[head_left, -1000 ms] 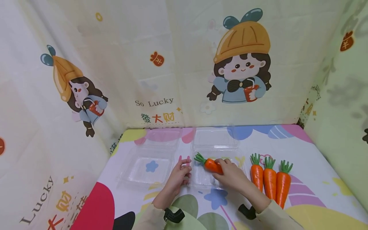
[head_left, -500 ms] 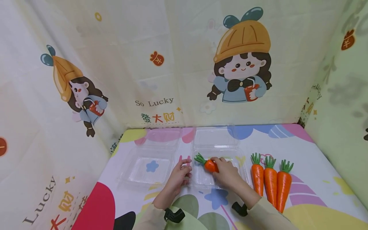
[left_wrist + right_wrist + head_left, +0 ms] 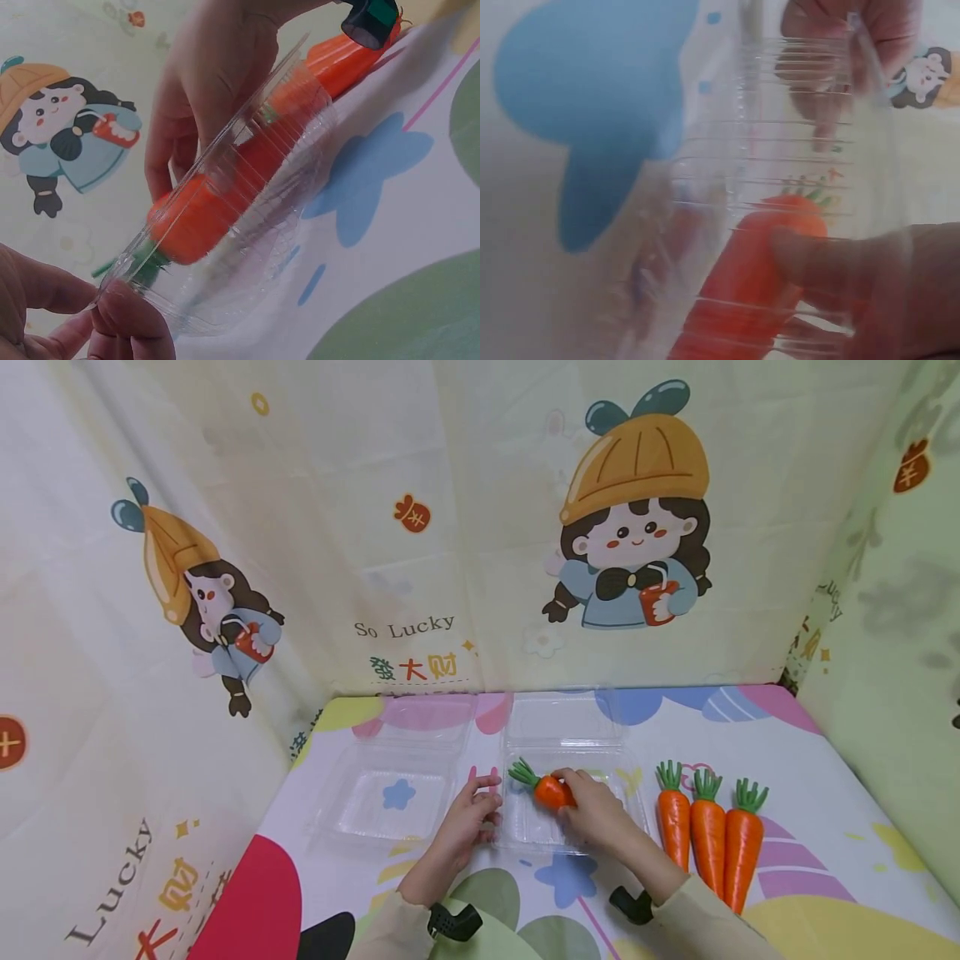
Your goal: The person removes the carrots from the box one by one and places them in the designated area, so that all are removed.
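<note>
A clear plastic clamshell box [image 3: 521,828] lies open on the table, its lid [image 3: 562,718] folded back. My right hand [image 3: 597,812] grips a carrot [image 3: 553,792] with a green top, low inside the base of this box. The carrot slants, its leaves pointing to the far left corner; the hand covers its lower end in the head view. My left hand [image 3: 468,821] pinches the left rim of the same box between thumb and fingers [image 3: 133,311]. Through the box wall, the right thumb [image 3: 821,262] shows against the carrot.
Three more carrots [image 3: 707,835] lie side by side on the table to the right of the box, leaves away from me. A second open clear box [image 3: 348,802] stands on the left. Patterned cloth walls [image 3: 480,568] rise behind and at both sides.
My right hand has moved slightly left and lower with the carrot, covering more of it. The left hand stays at the box rim.
</note>
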The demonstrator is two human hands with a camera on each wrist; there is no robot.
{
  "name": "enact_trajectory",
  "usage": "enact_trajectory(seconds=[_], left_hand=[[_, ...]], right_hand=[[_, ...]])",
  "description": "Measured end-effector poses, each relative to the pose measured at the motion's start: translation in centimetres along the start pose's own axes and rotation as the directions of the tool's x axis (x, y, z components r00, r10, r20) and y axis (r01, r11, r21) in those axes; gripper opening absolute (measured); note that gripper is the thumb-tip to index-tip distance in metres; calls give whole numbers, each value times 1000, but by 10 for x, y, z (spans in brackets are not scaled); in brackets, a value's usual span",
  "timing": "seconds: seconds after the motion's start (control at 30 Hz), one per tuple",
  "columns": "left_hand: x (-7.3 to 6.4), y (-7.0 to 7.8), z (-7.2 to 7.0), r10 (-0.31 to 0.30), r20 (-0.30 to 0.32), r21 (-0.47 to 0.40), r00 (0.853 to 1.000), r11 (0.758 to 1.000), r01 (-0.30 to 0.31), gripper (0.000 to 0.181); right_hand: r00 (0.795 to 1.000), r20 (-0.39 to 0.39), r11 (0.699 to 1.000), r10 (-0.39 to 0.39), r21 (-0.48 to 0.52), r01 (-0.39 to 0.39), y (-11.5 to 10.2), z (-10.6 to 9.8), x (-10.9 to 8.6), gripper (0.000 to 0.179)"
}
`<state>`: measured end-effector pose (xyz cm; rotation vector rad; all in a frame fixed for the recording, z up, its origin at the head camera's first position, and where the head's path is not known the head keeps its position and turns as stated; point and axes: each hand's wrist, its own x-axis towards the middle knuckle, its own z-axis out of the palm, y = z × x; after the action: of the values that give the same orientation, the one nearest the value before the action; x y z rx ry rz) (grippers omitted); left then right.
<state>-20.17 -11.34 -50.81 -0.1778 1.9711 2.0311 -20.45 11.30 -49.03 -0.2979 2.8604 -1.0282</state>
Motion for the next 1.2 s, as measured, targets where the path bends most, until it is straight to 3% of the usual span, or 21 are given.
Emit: enact_trajectory(seconds=[0.4, 0.67, 0.9, 1.2], left_hand=[[0, 1, -2, -4, -4, -3, 1000, 1000, 4, 40], [0, 0, -2, -4, 0, 1, 1000, 1000, 4, 41], [1, -1, -2, 2, 6, -4, 1000, 1000, -2, 41], [1, 0, -1, 4, 0, 3, 1000, 1000, -4, 40]], right_hand=[[999, 13, 989, -38, 143, 36, -8, -19, 4, 50], [998, 32, 964, 55, 259, -61, -10, -35, 4, 55], [988, 116, 888, 103, 437, -144, -10, -49, 5, 59], [972, 221, 767, 81, 609, -203, -2, -57, -1, 67]])
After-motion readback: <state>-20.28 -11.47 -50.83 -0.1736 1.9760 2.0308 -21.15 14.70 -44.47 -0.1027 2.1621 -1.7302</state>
